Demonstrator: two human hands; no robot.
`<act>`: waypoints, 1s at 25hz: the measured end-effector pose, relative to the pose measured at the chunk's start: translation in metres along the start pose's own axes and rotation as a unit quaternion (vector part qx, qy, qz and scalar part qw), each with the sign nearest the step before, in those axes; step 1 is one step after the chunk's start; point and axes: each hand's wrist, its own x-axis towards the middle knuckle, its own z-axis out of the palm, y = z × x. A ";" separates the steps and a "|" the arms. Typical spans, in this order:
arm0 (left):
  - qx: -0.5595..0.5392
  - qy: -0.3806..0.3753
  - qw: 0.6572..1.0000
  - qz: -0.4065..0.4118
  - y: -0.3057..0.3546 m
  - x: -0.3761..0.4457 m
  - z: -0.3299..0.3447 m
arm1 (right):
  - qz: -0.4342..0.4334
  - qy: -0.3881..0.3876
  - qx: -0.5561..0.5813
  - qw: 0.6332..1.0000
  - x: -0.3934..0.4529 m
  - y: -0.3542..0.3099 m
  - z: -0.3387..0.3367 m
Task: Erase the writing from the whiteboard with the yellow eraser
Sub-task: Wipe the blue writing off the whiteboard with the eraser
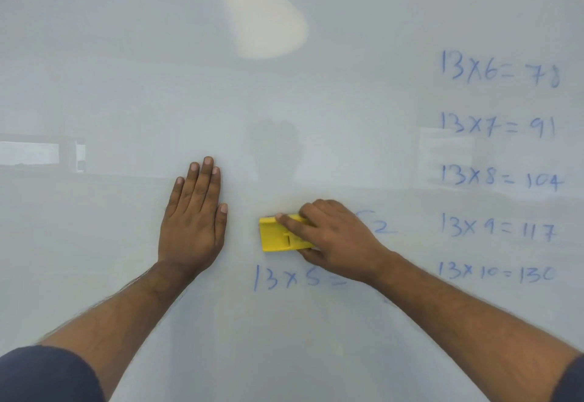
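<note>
Dark sleeves (47,376) nearest; left hand (192,221) flat on glossy whiteboard (126,85), right-hand (335,234) grip around yellow eraser (278,234).

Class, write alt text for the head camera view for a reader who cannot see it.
A person's right hand presses a yellow rectangular eraser against a white glossy whiteboard, while the left hand rests flat beside it. Blue handwritten multiplication sums, 13x6 through 13x10, remain at right, and a partly hidden 13x5 line sits below the eraser.

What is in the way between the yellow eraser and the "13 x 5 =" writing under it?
Nothing visible. The yellow eraser, held by the right hand, sits just above the "13 x 5 =" line, with only bare whiteboard between. The left hand rests flat off to the side.
</note>
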 end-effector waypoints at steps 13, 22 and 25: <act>-0.002 0.003 1.000 0.005 -0.003 -0.005 0.002 | 0.059 0.031 0.024 0.998 0.008 -0.039 0.019; -0.001 -0.020 1.000 -0.012 -0.002 -0.011 0.002 | 0.084 0.032 -0.018 0.996 -0.004 0.047 -0.023; -0.006 -0.013 1.000 -0.019 -0.001 -0.013 0.003 | 0.126 0.063 0.020 0.990 -0.002 0.037 -0.016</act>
